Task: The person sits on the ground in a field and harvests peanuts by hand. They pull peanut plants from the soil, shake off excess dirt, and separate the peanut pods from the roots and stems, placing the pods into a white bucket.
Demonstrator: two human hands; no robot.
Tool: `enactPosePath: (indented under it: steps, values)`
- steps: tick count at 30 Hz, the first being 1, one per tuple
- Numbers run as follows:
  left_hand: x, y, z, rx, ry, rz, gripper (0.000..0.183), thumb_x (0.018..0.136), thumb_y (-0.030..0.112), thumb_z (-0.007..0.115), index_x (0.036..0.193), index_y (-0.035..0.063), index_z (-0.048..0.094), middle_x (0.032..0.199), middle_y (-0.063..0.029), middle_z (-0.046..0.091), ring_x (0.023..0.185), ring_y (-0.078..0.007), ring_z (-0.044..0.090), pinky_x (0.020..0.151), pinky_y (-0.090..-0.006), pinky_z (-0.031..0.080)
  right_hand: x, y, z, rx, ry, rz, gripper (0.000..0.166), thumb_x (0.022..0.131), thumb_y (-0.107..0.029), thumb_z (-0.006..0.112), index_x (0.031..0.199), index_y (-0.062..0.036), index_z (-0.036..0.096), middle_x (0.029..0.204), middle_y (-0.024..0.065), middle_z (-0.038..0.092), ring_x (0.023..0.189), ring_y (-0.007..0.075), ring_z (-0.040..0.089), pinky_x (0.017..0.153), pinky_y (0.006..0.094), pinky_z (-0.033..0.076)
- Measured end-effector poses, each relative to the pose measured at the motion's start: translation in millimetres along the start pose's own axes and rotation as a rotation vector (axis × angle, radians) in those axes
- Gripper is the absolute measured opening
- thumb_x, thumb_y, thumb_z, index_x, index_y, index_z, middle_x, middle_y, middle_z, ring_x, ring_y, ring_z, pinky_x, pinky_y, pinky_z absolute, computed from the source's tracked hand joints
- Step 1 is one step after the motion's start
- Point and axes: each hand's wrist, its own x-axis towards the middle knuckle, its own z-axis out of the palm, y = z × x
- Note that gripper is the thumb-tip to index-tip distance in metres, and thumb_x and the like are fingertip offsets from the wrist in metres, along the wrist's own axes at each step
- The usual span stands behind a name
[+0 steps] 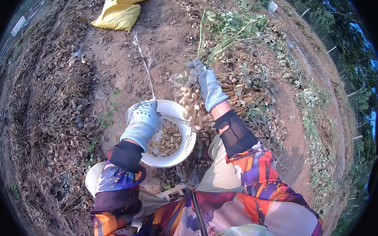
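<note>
My right hand (202, 78), in a grey-coated knit glove, grips a bunch of peanut plants by its green stems (218, 50). Clusters of peanut pods (190, 100) hang from the roots on the near side of that hand. Curled over the left rim of a white bucket (190, 140) is my gloved left hand (142, 120). A thin strip of clear plastic film (144, 59) runs from its fist away over the soil, and thin strands stretch from it towards the roots. Loose peanut pods (167, 139) lie in the bottom of the bucket; the left fingertips are hidden.
A yellow woven sack (119, 10) lies on the soil ahead. Dried plants (64, 108) form a row on the left. More pulled peanut plants (255, 79) are heaped to the right, beside my leg (221, 174). Trees (338, 23) line the far right.
</note>
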Motion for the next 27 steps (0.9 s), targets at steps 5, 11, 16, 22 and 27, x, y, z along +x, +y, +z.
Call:
enactPosePath:
  steps: [5, 11, 16, 22, 27]
  values:
    - [-2.2, 7.3, 19.0, -0.267, 0.225, 0.222, 0.058, 0.071, 0.032, 0.072, 0.122, 0.0138, 0.050, 0.118, -0.0156, 0.052, 0.106, -0.0308, 0.055, 0.089, -0.0412, 0.045, -15.3, -2.2, 12.5, 0.083, -0.165, 0.006, 0.042, 0.091, -0.041, 0.054, 0.093, 0.0009, 0.056, 0.055, -0.0068, 0.039, 0.047, 0.0064, 0.040, 0.048, 0.0281, 0.044]
    - [6.7, 11.6, 28.0, -0.932, 0.171, 0.332, 0.067, 0.070, 0.023, 0.079, 0.124, 0.0034, 0.046, 0.113, -0.0073, 0.053, 0.102, -0.0178, 0.054, 0.087, -0.0315, 0.045, -32.2, -3.3, 38.0, 0.099, -0.282, -0.063, 0.040, 0.093, -0.037, 0.052, 0.097, 0.0029, 0.053, 0.056, -0.0080, 0.036, 0.049, 0.0040, 0.034, 0.047, 0.0224, 0.032]
    - [0.7, 23.9, 18.8, -0.776, 0.168, 0.252, 0.048, 0.066, 0.017, 0.076, 0.105, 0.0025, 0.052, 0.092, -0.0111, 0.062, 0.082, -0.0205, 0.062, 0.075, -0.0320, 0.048, -28.2, 24.3, 40.1, 0.021, -0.271, -0.264, 0.030, 0.093, -0.028, 0.054, 0.102, 0.0002, 0.054, 0.064, -0.0073, 0.044, 0.054, 0.0033, 0.040, 0.048, 0.0210, 0.034]
    - [6.7, 41.6, 22.9, -0.183, 0.133, 0.142, 0.037, 0.074, 0.029, 0.066, 0.097, 0.0018, 0.055, 0.084, -0.0178, 0.064, 0.079, -0.0333, 0.063, 0.070, -0.0420, 0.049, -22.6, 19.2, 41.8, -0.120, 0.075, -0.132, 0.022, 0.092, -0.026, 0.057, 0.094, -0.0046, 0.057, 0.067, -0.0034, 0.054, 0.052, 0.0054, 0.044, 0.045, 0.0232, 0.036]
    - [-0.8, 49.0, 4.0, -0.089, 0.003, 0.120, 0.036, 0.077, 0.035, 0.061, 0.088, 0.0009, 0.062, 0.081, -0.0178, 0.065, 0.080, -0.0316, 0.064, 0.071, -0.0411, 0.049, -26.6, 16.6, 54.3, -0.161, 0.159, -0.191, 0.025, 0.092, -0.029, 0.055, 0.091, -0.0042, 0.058, 0.061, -0.0039, 0.051, 0.050, 0.0062, 0.045, 0.045, 0.0236, 0.035]
